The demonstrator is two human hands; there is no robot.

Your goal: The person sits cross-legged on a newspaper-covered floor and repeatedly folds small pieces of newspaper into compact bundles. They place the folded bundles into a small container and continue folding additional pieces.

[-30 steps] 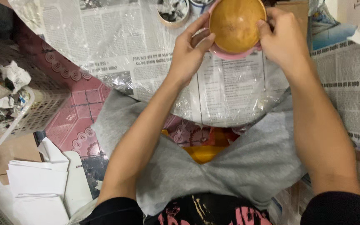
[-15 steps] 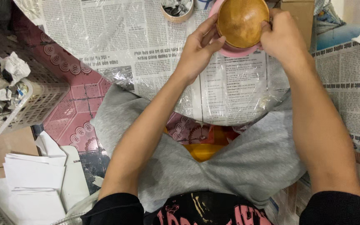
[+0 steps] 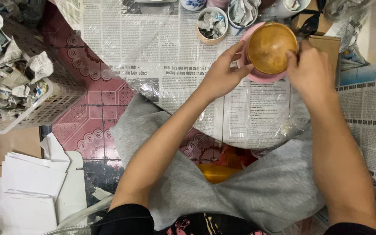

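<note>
Newspaper sheets (image 3: 153, 48) under clear plastic film cover the round counter (image 3: 257, 126) at the top of the view. The person sits on the tiled floor (image 3: 88, 126) in grey trousers (image 3: 249, 191). A white basket (image 3: 44, 104) full of crumpled paper stands at upper left, well apart from the hands. A stack of white paper (image 3: 31, 187) lies at lower left.

An orange bowl (image 3: 270, 47) sits inside a pink bowl (image 3: 257, 76), near the far edge of the counter. The left hand (image 3: 220, 76) grasps the pink bowl's rim, fingers spread along its side. The right hand (image 3: 312, 72) has its grip clenched on the opposite rim, thumb on the orange bowl. A small cup (image 3: 212, 24) stuffed with paper scraps stands just beyond the bowls.
</note>
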